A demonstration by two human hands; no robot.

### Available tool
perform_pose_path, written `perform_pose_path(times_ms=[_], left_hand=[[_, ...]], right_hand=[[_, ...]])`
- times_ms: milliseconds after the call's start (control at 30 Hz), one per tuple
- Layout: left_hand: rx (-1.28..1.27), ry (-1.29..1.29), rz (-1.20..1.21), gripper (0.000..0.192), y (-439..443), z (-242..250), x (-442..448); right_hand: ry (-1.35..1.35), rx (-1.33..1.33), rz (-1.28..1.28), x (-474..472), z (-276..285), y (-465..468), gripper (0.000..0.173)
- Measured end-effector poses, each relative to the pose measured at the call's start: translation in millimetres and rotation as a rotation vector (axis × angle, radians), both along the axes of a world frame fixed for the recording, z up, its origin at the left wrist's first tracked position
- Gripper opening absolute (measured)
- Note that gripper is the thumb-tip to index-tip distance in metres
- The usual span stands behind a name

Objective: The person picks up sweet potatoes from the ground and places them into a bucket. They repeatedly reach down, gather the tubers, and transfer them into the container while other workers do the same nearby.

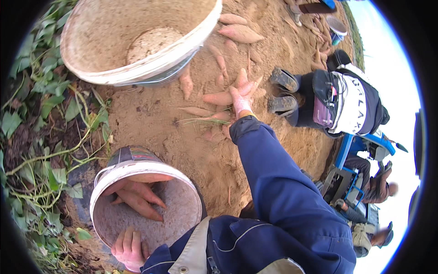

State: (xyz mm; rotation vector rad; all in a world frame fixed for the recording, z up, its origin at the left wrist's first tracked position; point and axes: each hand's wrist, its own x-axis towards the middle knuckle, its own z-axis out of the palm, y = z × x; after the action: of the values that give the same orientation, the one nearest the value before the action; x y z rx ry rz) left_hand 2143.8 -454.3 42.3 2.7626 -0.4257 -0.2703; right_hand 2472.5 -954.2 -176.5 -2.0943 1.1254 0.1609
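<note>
My left hand (pixel 130 248) grips the rim of a white plastic bucket (pixel 181 202) that leans towards me with its mouth up. Several sweet potatoes (pixel 138 200) lie inside it. My right hand (pixel 241 102), in a blue sleeve, reaches out to a small pile on the sandy soil. Its fingers close over a sweet potato (pixel 219 98); others lie right beside it, and part of the grip is hidden. Green grass blades (pixel 205 120) stick out near the wrist. Pale sweet potatoes (pixel 196 111) rest next to the pile.
A larger dirt-stained white bucket (pixel 133 77) stands beyond the pile. Sweet potato vines (pixel 51 154) line the left. A bending person (pixel 345 102) in muddy boots (pixel 282 102) is close on the right. Behind are a blue tractor (pixel 345 150), seated people and another bucket (pixel 337 27).
</note>
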Motion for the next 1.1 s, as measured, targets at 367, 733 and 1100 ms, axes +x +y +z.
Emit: perform_pose_path(times_ms=[367, 733, 1100], left_hand=[[0.070, 0.141, 0.173, 0.041, 26, 6, 21], [0.018, -0.116, 0.319, 0.032, 4, 6, 20], [-0.057, -0.668, 0.583, 0.057, -19, -34, -6]], right_hand=[[0.047, -0.108, 0.222, -9, 36, 21, 0.125], [0.018, -0.180, 0.457, -13, 33, 8, 0.116], [-0.582, 0.728, 0.317, -121, 193, -7, 0.048]])
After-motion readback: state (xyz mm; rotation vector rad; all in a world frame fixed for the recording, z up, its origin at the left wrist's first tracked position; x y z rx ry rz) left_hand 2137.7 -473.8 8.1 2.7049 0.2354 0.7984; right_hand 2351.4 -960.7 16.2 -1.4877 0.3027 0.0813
